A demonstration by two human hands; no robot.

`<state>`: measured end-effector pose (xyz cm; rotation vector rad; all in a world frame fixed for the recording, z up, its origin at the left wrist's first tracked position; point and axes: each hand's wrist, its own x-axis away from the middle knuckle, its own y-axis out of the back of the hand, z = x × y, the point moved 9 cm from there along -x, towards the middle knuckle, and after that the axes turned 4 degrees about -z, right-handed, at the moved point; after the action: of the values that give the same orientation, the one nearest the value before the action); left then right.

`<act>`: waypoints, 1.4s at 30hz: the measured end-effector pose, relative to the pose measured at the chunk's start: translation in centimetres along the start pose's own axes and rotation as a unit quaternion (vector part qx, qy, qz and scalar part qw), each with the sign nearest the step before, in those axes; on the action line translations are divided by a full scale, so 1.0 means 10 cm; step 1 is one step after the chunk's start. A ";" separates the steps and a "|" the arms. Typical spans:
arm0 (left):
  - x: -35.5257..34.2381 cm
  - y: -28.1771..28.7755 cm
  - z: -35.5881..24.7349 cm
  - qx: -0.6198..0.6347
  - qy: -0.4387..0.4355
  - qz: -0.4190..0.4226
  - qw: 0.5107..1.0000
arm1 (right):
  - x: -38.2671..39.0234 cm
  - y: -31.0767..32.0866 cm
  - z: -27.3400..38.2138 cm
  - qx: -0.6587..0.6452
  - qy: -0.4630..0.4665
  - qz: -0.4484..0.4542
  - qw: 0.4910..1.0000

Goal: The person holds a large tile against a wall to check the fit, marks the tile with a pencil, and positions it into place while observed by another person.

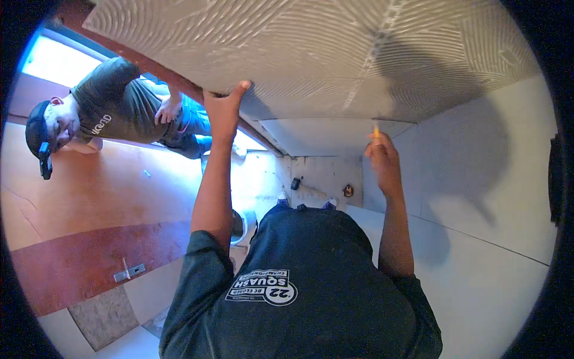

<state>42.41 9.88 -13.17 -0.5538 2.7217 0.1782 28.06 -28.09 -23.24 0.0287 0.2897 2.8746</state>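
Ridged grey adhesive coats the wall ahead of me, combed in curved lines. Along its left side runs a reddish-brown door frame. My left hand is hooked on that frame's edge, thumb sticking out toward the adhesive, its other fingers mostly hidden. Closed around a thin yellow-handled tool, my right hand is raised near the lower border of the adhesive. The tool's slim tip points up at the wall, and I cannot tell whether it touches. Just below the adhesive lies a smooth pale tile.
Another person in a cap leans in the doorway at left, beside an orange-brown door with a metal latch. A white bucket stands by my left side. Large pale tiles cover the right wall. Small dark objects lie near my feet.
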 end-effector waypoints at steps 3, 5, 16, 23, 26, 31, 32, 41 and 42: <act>0.01 -0.04 -0.14 -0.031 0.018 0.004 0.999 | 0.05 -0.45 -0.34 0.063 -0.051 0.055 0.995; -0.02 -0.05 -0.15 -0.041 0.016 0.020 0.999 | 0.12 -0.82 -0.61 0.057 -0.085 0.081 0.991; 0.01 -0.13 -0.30 0.009 -0.087 0.082 0.993 | -0.16 -2.87 -1.07 0.156 -0.071 0.197 0.965; -0.06 -0.11 -0.36 -0.031 -0.097 0.113 0.988 | -0.49 -3.34 -1.20 0.172 -0.040 0.192 0.965; -0.08 -0.14 -0.33 -0.057 -0.088 0.108 0.989 | -0.64 -3.42 -1.20 0.171 0.001 0.168 0.971; -0.02 -0.18 -0.18 -0.070 -0.143 0.131 0.978 | -0.68 -3.30 -1.04 0.163 -0.038 0.185 0.968; -0.03 -0.22 -0.19 -0.100 -0.174 0.144 0.969 | -0.64 -3.31 -0.98 0.117 -0.106 0.204 0.966; -0.02 -0.22 -0.23 -0.071 -0.177 0.171 0.967 | -0.68 -3.39 -0.93 0.168 -0.111 0.185 0.962; -0.01 -0.23 -0.24 -0.044 -0.166 0.185 0.968 | -0.66 -3.39 -0.90 0.161 -0.126 0.194 0.960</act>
<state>42.62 7.33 -11.03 -0.0226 2.4664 0.4448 42.38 0.67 -38.77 0.5669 0.7714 3.1173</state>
